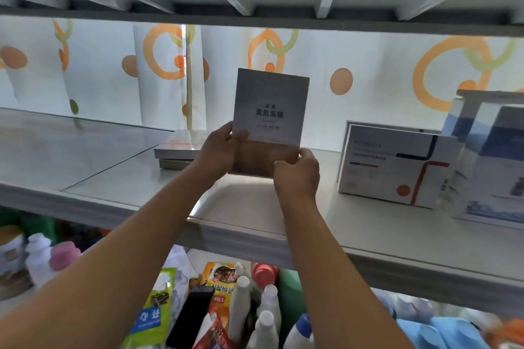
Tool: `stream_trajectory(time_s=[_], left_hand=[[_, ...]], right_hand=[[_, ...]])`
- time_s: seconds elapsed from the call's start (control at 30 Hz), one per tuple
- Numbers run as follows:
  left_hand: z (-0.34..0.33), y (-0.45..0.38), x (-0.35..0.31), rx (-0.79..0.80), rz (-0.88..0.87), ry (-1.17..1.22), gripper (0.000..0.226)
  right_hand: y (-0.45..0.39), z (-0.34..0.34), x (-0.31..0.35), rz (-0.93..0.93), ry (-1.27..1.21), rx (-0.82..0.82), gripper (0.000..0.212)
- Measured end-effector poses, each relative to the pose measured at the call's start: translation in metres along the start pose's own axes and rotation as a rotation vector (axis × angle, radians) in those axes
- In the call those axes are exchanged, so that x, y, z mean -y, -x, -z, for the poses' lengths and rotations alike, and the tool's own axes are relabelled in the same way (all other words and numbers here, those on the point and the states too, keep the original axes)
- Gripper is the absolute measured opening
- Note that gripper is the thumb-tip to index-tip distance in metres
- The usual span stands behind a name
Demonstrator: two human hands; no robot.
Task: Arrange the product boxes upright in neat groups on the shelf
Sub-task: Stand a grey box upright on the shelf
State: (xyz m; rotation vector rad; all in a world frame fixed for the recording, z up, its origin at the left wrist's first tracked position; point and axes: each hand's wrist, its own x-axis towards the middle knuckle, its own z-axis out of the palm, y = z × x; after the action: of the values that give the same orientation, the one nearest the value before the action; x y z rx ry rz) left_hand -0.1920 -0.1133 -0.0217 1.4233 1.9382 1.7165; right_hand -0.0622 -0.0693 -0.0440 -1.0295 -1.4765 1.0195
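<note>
My right hand (pixel 296 171) pinches the lower right corner of the grey box (pixel 269 119), my left hand (pixel 219 147) its lower left edge — both closed on it, upright above the shelf (pixel 255 215). I should lower it squarely, face forward — beyond lie 2 flat boxes (pixel 177 149); white boxes (pixel 397 164) stand right.
</note>
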Motion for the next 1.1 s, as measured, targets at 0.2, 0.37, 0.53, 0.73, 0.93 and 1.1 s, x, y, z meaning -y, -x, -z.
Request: stream_trajectory(time_s=[0.2,0.37,0.53,0.73,0.93,1.1], left_hand=[[-0.022,-0.006,0.016,0.011,-0.056,-0.036,0.031],[-0.021,-0.010,0.031,-0.066,-0.186,-0.208,0.037],[-0.029,-0.016,0.025,-0.146,-0.203,-0.279,0.025],[-0.032,-0.016,0.034,-0.109,-0.258,-0.296,0.041],[-0.035,-0.013,0.033,-0.119,-0.174,-0.231,0.037],[-0.035,-0.013,0.033,-0.112,-0.154,-0.278,0.039]], right_hand=[[-0.013,-0.001,-0.006,-0.051,0.041,-0.207,0.021],[-0.021,0.000,-0.004,-0.046,0.135,-0.216,0.019],[-0.042,0.008,-0.004,0.030,0.286,-0.068,0.019],[-0.059,0.015,-0.022,0.038,0.202,-0.130,0.007],[-0.061,0.015,-0.027,0.071,0.220,-0.095,0.004],[-0.057,0.016,-0.028,0.090,0.213,-0.037,0.012]])
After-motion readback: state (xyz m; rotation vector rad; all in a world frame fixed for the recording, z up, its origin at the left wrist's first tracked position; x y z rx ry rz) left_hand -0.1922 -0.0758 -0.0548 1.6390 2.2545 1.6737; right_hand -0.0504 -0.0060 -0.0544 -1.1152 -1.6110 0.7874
